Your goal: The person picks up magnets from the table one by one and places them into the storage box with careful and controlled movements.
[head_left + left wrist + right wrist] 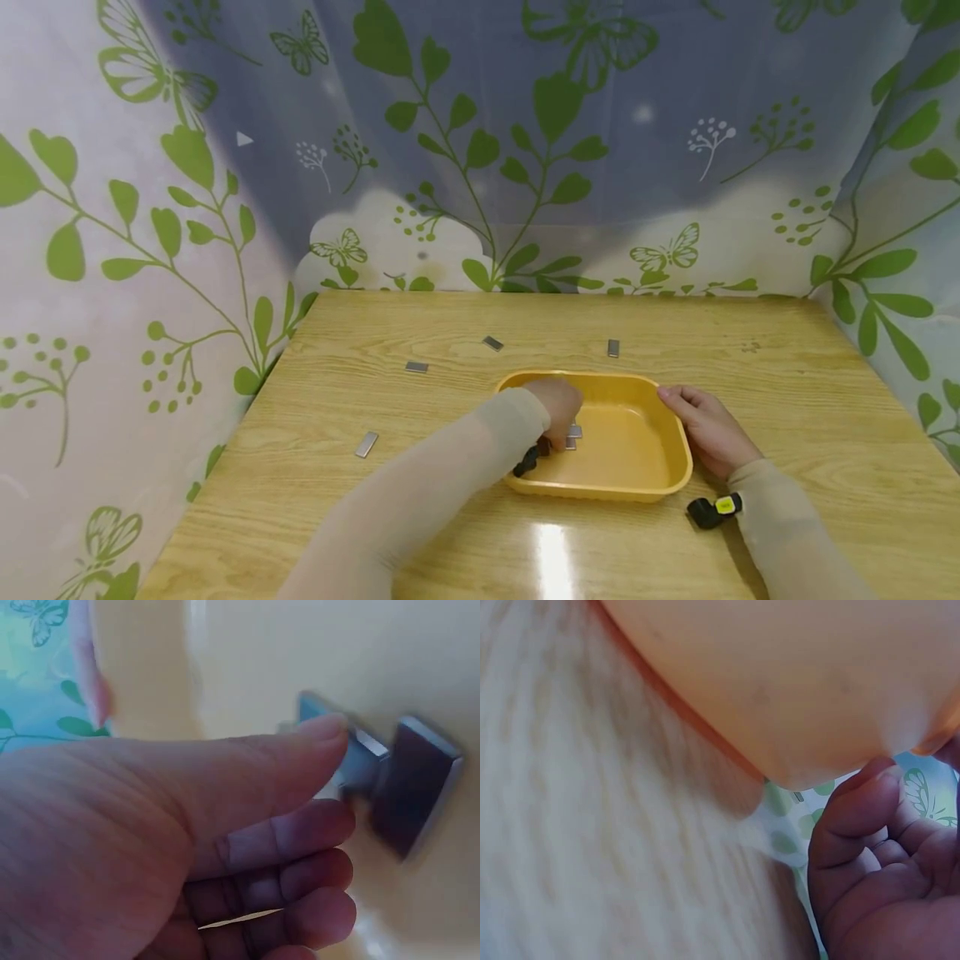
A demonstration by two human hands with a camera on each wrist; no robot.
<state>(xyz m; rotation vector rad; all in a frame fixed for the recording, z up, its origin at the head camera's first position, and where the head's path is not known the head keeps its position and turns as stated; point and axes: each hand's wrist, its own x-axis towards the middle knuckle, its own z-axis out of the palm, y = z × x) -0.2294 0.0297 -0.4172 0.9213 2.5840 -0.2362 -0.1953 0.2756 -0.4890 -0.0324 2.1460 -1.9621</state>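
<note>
My left hand (pixel 562 404) reaches down inside a yellow plastic basin (pixel 637 492). Small flat silver rectangular pieces (pixel 574 432) lie on the basin floor by its fingers. In the left wrist view the thumb of my left hand (pixel 180 817) stretches straight across part of a blue-grey metal piece (pixel 367 761), apart from the loosely bent fingers. A dark-faced rectangular piece (pixel 416 787) is just beyond the fingertips. My right hand (pixel 708 425) grips the basin's right side, thumb at the rim. Its bent fingers show against the basin's outer wall in the right wrist view.
Several similar pieces lie spread on the wooden table (pixel 360 533): one far left (pixel 367 444), one behind it (pixel 417 367), others behind the basin (pixel 492 342). A leaf-and-butterfly patterned cloth (pixel 480 167) borders the table's back and sides. Black wrist cameras (pixel 705 512) sit on both wrists.
</note>
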